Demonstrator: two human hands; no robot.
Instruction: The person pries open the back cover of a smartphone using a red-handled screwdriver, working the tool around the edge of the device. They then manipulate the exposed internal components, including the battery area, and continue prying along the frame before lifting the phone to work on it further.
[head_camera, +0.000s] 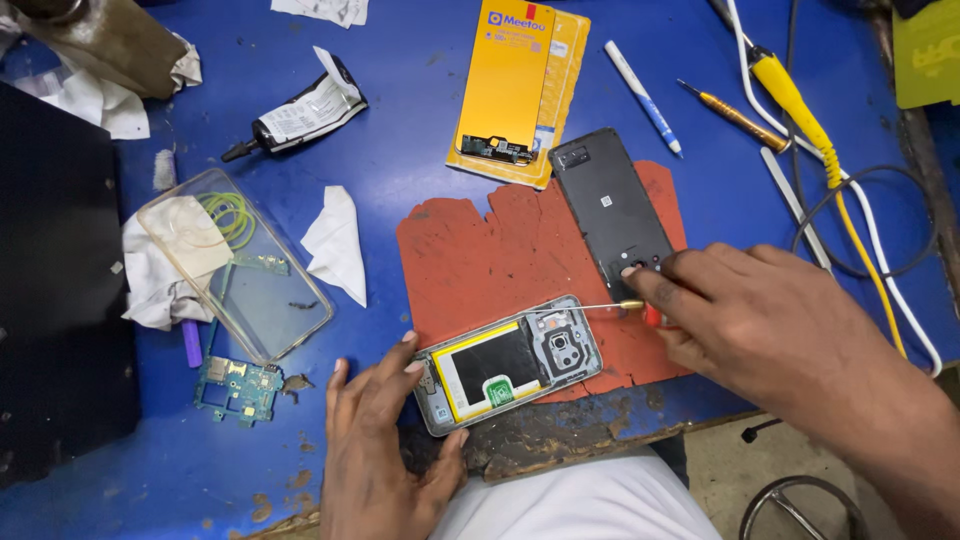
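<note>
Left hand (375, 450) steadies opened phone (508, 362) | right hand (745, 315) grasps screwdriver (622, 305), tip at phone frame | clear case (232, 262) holds green band (232, 215), on tabletop (420, 150).

Bare left hand (375, 455) and right hand (750, 320), forearms without sleeves, no rings or watch; white trousers (570, 505) on lap.
</note>
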